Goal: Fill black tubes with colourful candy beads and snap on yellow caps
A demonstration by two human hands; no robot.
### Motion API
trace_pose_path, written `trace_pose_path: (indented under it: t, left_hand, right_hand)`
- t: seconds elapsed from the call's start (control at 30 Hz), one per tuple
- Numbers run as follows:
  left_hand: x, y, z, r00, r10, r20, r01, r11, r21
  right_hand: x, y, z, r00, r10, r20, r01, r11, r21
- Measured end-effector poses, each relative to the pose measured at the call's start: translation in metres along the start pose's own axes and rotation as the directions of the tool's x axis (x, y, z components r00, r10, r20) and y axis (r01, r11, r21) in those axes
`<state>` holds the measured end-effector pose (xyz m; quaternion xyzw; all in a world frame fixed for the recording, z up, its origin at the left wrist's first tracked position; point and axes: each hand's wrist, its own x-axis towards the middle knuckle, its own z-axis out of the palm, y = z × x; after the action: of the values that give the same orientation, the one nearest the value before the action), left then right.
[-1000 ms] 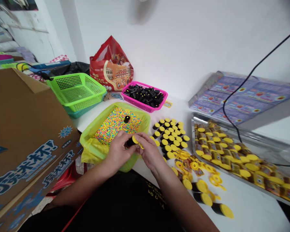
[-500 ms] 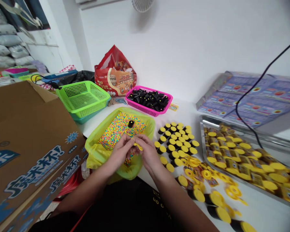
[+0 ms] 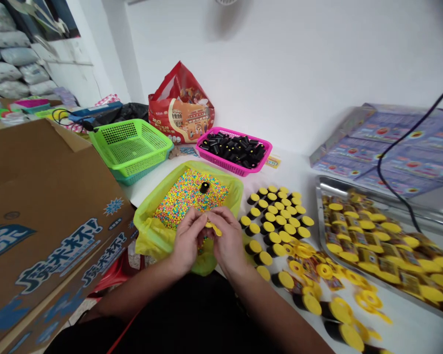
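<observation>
My left hand (image 3: 187, 239) and my right hand (image 3: 227, 241) meet over the near edge of a yellow-green bag-lined tub (image 3: 149, 231) full of small coloured candy beads (image 3: 186, 194). Between the fingertips of both is a small black cup with a yellow lid (image 3: 212, 227); the left fingers wrap the cup, the right pinches the lid. One black cup (image 3: 204, 187) lies on the beads. Right of my hands stand rows of capped black cups (image 3: 276, 216).
A pink basket of black cups (image 3: 233, 152), a green basket (image 3: 131, 145) and a red bag (image 3: 180, 110) stand at the back. A cardboard box (image 3: 40, 216) fills the left. Loose yellow lids (image 3: 325, 275), a metal tray of labelled cups (image 3: 384, 241) and a black cable (image 3: 402, 147) lie right.
The camera has shifted, so everything sits slightly right and lower. My hands stay together on the cup; the lid, held up a second ago, now lies down between the fingertips.
</observation>
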<state>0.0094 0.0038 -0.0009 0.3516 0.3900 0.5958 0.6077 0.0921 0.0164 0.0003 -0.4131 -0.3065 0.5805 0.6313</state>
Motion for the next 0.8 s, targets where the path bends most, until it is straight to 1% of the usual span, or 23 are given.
trace_pose_path:
  t: [0.1, 0.17, 0.23, 0.3, 0.33, 0.37, 0.43, 0.5, 0.57, 0.67, 0.8]
  left_hand:
    - [0.001, 0.002, 0.000, 1.000, -0.004, -0.011, 0.004, 1.000, -0.021]
    - [0.003, 0.004, -0.002, 1.000, -0.013, -0.014, 0.012, 1.000, -0.022]
    - [0.006, 0.006, -0.005, 0.999, -0.044, -0.004, 0.044, 0.999, -0.027]
    - [0.008, 0.008, -0.009, 0.996, -0.082, 0.017, 0.083, 0.995, -0.049]
    - [0.009, 0.008, -0.011, 0.995, -0.097, 0.028, 0.098, 0.993, -0.063]
    - [0.009, 0.009, -0.012, 0.994, -0.106, 0.036, 0.109, 0.991, -0.075]
    - [0.009, 0.009, -0.014, 0.993, -0.108, 0.042, 0.111, 0.990, -0.092]
    - [0.008, 0.009, -0.014, 0.994, -0.100, 0.045, 0.103, 0.991, -0.080]
    - [0.006, 0.008, -0.013, 0.996, -0.077, 0.054, 0.079, 0.996, -0.042]
    - [0.003, 0.007, -0.011, 0.997, -0.024, 0.079, 0.022, 0.999, 0.029]
    - [0.002, 0.005, -0.009, 0.994, 0.037, 0.108, -0.044, 0.997, 0.071]
  right_hand:
    - [0.004, -0.002, 0.000, 1.000, 0.019, 0.019, -0.019, 1.000, -0.003]
    - [0.007, -0.005, -0.003, 0.998, 0.022, 0.065, -0.021, 1.000, -0.016]
    - [0.011, -0.008, -0.010, 0.985, 0.059, 0.165, -0.058, 0.998, -0.013]
    - [0.013, -0.011, -0.019, 0.954, 0.107, 0.279, -0.107, 0.994, -0.016]
    - [0.014, -0.011, -0.024, 0.938, 0.115, 0.326, -0.112, 0.993, -0.030]
    - [0.015, -0.012, -0.029, 0.926, 0.111, 0.360, -0.099, 0.994, -0.051]
    - [0.015, -0.012, -0.035, 0.917, 0.079, 0.390, -0.046, 0.994, -0.095]
    - [0.014, -0.012, -0.036, 0.921, 0.047, 0.386, -0.002, 0.993, -0.115]
    - [0.013, -0.011, -0.034, 0.938, 0.028, 0.344, 0.012, 0.994, -0.112]
    - [0.013, -0.010, -0.028, 0.961, 0.027, 0.275, 0.002, 0.994, -0.105]
    - [0.012, -0.008, -0.024, 0.975, 0.030, 0.220, -0.014, 0.997, -0.076]
